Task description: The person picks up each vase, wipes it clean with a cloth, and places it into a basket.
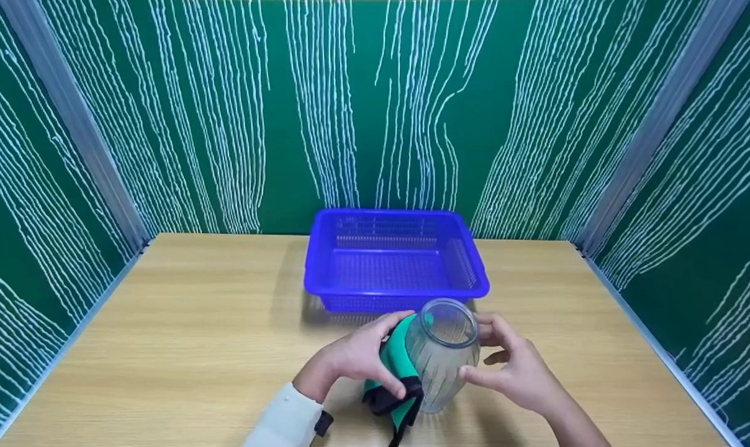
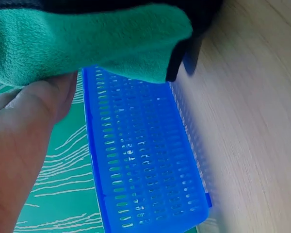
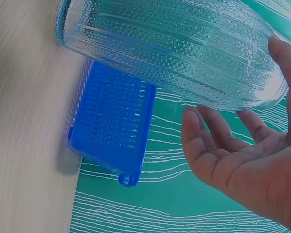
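Note:
A clear ribbed glass vase [image 1: 440, 366] is near the front of the table, mouth up; whether its base touches the table I cannot tell. My right hand [image 1: 518, 372] holds it loosely from the right, thumb in front and fingers curved behind. In the right wrist view the thumb lies against the vase [image 3: 174, 53] near its mouth. On the other side my left hand [image 1: 359, 357] grips a green fleecy cloth [image 1: 401, 351] with black edging, which lies against the vase. Part of the cloth [image 2: 87, 46] droops in the left wrist view; most left fingers are hidden behind it.
A blue plastic basket [image 1: 395, 293] with slotted walls stands right behind the vase, near the back of the wooden table [image 1: 213, 323]. Green panels with wavy white lines [image 1: 226, 118] and grey posts [image 1: 80, 118] enclose the back and both sides.

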`<state>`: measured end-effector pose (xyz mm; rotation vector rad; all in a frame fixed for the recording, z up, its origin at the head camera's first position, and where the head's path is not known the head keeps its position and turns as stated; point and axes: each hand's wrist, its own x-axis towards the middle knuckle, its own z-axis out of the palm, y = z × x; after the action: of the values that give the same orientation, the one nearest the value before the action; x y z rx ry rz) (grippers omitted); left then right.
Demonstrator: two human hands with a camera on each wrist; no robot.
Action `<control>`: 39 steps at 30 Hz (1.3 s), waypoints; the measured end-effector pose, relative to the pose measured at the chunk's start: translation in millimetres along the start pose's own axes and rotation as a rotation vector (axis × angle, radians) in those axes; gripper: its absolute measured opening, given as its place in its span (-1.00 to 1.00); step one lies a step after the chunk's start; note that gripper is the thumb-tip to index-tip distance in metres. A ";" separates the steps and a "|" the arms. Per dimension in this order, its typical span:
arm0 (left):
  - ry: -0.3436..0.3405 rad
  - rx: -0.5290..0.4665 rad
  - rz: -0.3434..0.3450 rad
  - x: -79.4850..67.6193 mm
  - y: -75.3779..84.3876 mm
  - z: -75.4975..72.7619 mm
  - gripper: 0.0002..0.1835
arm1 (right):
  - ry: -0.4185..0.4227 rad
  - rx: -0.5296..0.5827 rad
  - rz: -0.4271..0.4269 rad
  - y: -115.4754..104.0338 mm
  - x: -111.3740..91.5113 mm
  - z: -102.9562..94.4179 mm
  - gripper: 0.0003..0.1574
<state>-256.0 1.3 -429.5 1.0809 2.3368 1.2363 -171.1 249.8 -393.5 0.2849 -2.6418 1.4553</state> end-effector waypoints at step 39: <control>0.209 -0.219 0.111 9.0 10.9 8.4 0.02 | 0.006 -0.020 -0.002 13.3 2.3 1.4 -0.13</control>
<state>-252.2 16.7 -424.9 1.0642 2.2425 1.6752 -176.3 255.2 -404.7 0.2814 -2.6491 1.4263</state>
